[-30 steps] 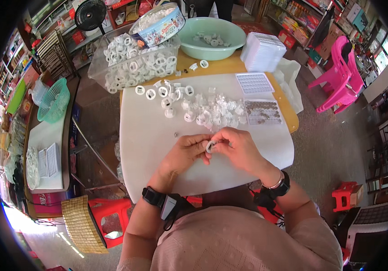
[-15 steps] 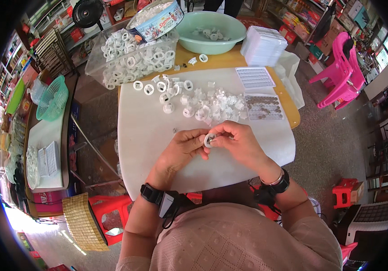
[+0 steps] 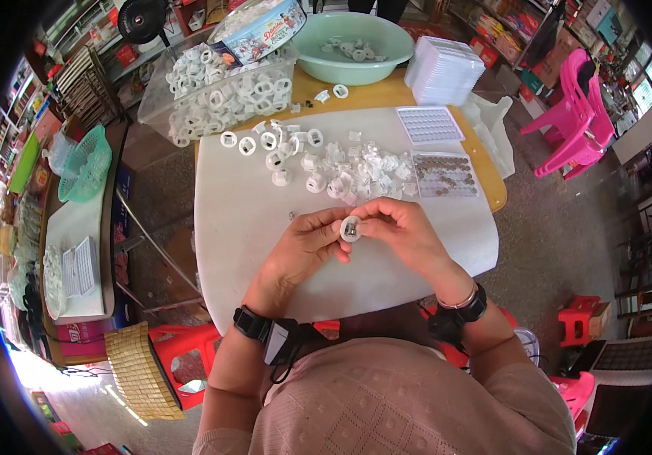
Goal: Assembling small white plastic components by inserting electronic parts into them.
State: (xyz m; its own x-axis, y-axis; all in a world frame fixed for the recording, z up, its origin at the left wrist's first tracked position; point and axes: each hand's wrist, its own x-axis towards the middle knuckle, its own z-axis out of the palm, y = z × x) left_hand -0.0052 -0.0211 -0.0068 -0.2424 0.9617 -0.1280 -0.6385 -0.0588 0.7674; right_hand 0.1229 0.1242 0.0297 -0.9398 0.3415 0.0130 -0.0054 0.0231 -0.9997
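Note:
A small round white plastic part (image 3: 351, 229) with dark metal bits at its centre is held up over the near half of the white table cover (image 3: 265, 265). My left hand (image 3: 307, 243) pinches its left edge between thumb and fingers. From the right, my right hand (image 3: 402, 231) grips its other side, fingertips close to the centre. Just beyond my hands lies a heap of small clear-white plastic pieces (image 3: 379, 167). To its left are several round white parts (image 3: 274, 159) like the held one. A tray of small round metallic discs (image 3: 445, 177) sits right of the heap.
A clear bin (image 3: 224, 106) full of white parts stands at the back left, with a blue round tin (image 3: 265, 38) on it. Behind are a pale green basin (image 3: 352, 49) and a stack of white trays (image 3: 443, 70). Another white tray (image 3: 429, 124) lies at the right.
The round white part has turned so its face with the dark centre shows more fully. My hands stay nearly in place, and the view has shifted slightly.

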